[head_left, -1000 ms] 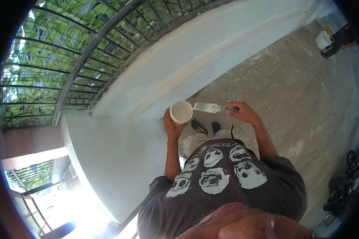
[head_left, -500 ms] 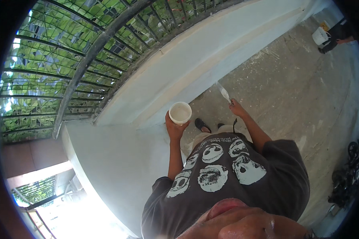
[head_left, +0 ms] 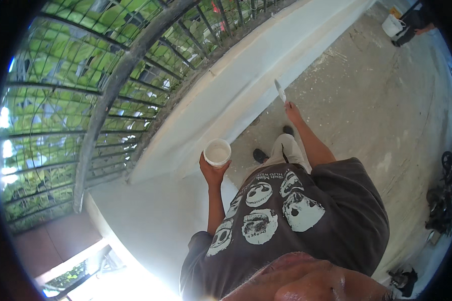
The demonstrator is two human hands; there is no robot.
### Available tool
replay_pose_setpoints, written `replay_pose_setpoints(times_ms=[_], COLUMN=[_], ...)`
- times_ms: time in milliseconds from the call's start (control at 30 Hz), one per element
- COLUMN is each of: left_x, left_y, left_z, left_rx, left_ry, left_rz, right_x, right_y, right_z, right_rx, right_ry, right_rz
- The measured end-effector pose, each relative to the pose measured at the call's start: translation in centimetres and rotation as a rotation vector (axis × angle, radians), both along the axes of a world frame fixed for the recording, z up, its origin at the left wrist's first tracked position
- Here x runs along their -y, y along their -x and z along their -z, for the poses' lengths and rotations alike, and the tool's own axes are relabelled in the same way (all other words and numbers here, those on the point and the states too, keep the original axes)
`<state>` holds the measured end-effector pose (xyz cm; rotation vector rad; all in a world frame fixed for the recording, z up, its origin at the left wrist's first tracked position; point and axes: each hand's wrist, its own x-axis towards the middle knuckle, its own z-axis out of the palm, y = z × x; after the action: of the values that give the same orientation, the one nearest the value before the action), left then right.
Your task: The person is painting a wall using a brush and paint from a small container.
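My left hand point(head_left: 212, 173) holds a small white cup point(head_left: 217, 152) of pale paste from below, close in front of my chest. My right hand point(head_left: 292, 113) is stretched out to the right and grips a putty knife point(head_left: 280, 91) whose blade points up toward the low white wall point(head_left: 246, 85). The blade's tip is near the wall's face; whether it touches I cannot tell. Below the hands are my dark shoes point(head_left: 260, 155) and light trousers.
A dark metal railing point(head_left: 135, 55) with green leaves behind it tops the wall. The rough concrete floor point(head_left: 381, 105) spreads to the right. A white bucket point(head_left: 392, 25) and another person crouching point(head_left: 417, 22) are at the far upper right. Dark clutter point(head_left: 444, 200) lies at the right edge.
My right hand has swung the putty knife away from the cup, out to the right and up toward the wall. The cup has stayed near my chest.
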<state>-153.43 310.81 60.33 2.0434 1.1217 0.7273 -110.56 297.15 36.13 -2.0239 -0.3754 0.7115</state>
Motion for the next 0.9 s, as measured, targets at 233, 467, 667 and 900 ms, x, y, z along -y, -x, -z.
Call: replay_pose_setpoints(times_ms=[233,467,667,900], left_x=[-0.4,0.1,-0.5,-0.2], left_y=[0.6,1.1,-1.0,-2.6], left_z=[0.7,3.3,3.7,3.2], left_rx=[0.006,-0.057,-0.115,-0.023], left_ry=[0.08,0.226,0.239,0.267], left_rz=[-0.039,-0.023,0.045,0.04], right_x=[-8.0,-9.7,-7.2,-8.4], right_y=[0.2,6.9,7.5,-4.1], right_z=[0.7,0.6,1.9,1.3], right_rx=[-0.119,-0.119,-0.052,0.007], right_ry=[-0.019,-0.058,-0.078,-0.107], right_rz=[0.035,-0.415,-0.602,0.069])
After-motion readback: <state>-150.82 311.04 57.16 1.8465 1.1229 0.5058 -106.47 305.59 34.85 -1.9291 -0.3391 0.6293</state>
